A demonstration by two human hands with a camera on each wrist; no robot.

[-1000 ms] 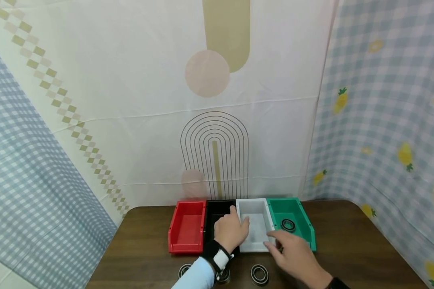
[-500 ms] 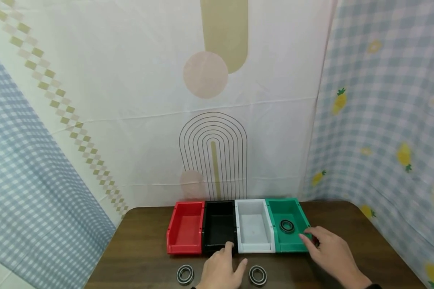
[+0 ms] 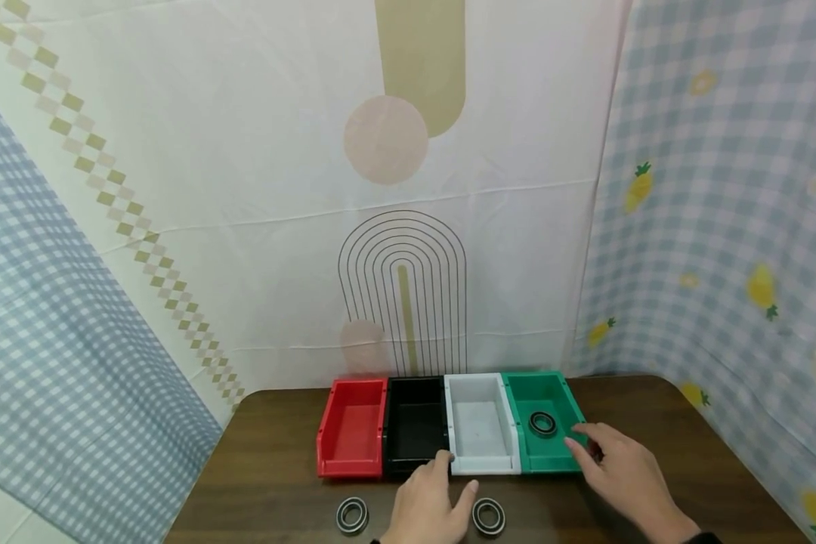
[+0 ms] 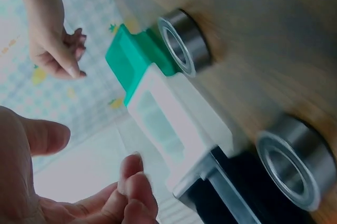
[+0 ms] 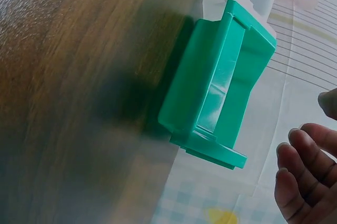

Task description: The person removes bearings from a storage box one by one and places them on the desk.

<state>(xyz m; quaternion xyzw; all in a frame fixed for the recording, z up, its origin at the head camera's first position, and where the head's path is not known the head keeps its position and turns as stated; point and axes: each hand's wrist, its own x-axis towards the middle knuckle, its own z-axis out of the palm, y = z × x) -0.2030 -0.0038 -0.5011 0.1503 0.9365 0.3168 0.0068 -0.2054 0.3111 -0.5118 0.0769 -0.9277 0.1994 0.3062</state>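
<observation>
My left hand (image 3: 427,505) hovers in front of the black bin (image 3: 416,427), thumb and index finger apart. In the left wrist view nothing shows between its fingers (image 4: 138,184) and thumb. Ball bearings lie on the table at either side of it: a left one (image 3: 351,516) and a right one (image 3: 489,517). Another bearing (image 4: 297,163) appears near the black bin in the left wrist view. My right hand (image 3: 629,480) is beside the front right corner of the green bin (image 3: 567,457), fingers loosely bent, holding nothing. One bearing (image 3: 542,424) lies inside that bin.
A red bin (image 3: 352,434) and a white bin (image 3: 479,431) stand in the same side-by-side row, along the back of the brown wooden table (image 3: 265,453). Patterned cloths (image 3: 279,264) hang behind and at both sides.
My left hand has drawn back from over the black and white bins to the table in front. My right hand has moved right, from the white bin's front to beside the green bin.
</observation>
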